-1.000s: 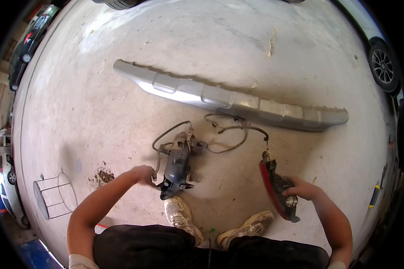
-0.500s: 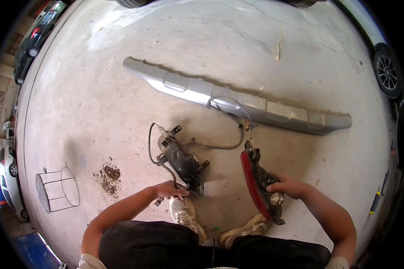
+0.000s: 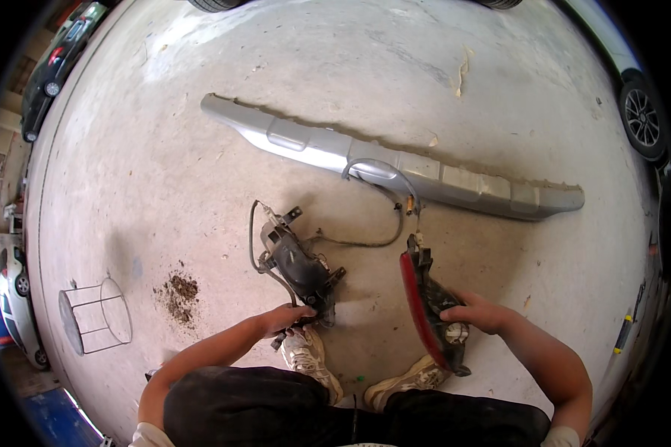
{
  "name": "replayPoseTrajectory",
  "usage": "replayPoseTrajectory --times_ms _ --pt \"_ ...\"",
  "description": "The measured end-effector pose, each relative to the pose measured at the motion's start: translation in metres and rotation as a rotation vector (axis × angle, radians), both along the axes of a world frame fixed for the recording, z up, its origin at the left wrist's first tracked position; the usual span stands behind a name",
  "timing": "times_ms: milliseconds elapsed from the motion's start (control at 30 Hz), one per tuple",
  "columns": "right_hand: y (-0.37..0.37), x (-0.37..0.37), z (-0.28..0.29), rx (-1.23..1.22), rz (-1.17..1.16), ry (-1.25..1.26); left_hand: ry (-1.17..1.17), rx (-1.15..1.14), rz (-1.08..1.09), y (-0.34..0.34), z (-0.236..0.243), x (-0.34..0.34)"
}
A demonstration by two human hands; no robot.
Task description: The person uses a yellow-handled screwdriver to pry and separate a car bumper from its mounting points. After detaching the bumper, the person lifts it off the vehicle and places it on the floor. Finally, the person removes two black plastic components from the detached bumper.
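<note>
A black lamp housing (image 3: 300,267) lies in front of me with its back up. Its dark wiring harness (image 3: 251,237) loops down the left side to my left hand (image 3: 282,320), whose fingers are closed on it at the housing's near end. A small dark connector (image 3: 278,342) pokes out below those fingers. My right hand (image 3: 479,311) grips the black back of a red tail lamp (image 3: 416,296), thumb on top, the red lens facing left. That lamp stands tilted by my right shoe. A cable (image 3: 365,244) runs between the two lamps, looping over a silver bumper trim.
The long silver bumper trim (image 3: 425,175) lies across the floor beyond the lamps. To the left are a dirt pile (image 3: 177,296) and a tipped wire-frame stool (image 3: 101,316). My shoes (image 3: 306,357) are close below the lamps. Cars (image 3: 54,71) stand at both sides; a yellow-black tool (image 3: 624,334) lies far right.
My left hand has shifted slightly at the housing's near end, and the small connector under it has swung right. The right hand and the red tail lamp have barely moved.
</note>
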State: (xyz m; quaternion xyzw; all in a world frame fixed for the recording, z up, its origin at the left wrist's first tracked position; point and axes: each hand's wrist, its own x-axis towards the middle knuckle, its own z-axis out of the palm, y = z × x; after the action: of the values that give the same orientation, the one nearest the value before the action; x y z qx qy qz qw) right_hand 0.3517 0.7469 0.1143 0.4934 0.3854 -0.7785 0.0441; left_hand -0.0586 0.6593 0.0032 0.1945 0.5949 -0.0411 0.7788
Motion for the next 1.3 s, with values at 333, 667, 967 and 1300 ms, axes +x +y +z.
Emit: replayPoseTrajectory --times_ms 333,667,967,1300 --pt "0.007 -0.018 0.009 0.086 0.024 -0.002 0.258 0.246 -0.096 0.004 0.004 0.003" --pt "0.001 -0.009 -0.002 0.134 0.098 -0.063 0.212 0.198 0.117 -0.005 -0.011 -0.01" --pt "0.003 -0.028 -0.001 0.103 0.002 0.002 0.121 0.062 0.184 0.025 0.045 0.006" --pt "0.001 -0.068 0.014 0.095 -0.045 -0.21 -0.521 0.409 0.518 0.049 0.11 0.019"
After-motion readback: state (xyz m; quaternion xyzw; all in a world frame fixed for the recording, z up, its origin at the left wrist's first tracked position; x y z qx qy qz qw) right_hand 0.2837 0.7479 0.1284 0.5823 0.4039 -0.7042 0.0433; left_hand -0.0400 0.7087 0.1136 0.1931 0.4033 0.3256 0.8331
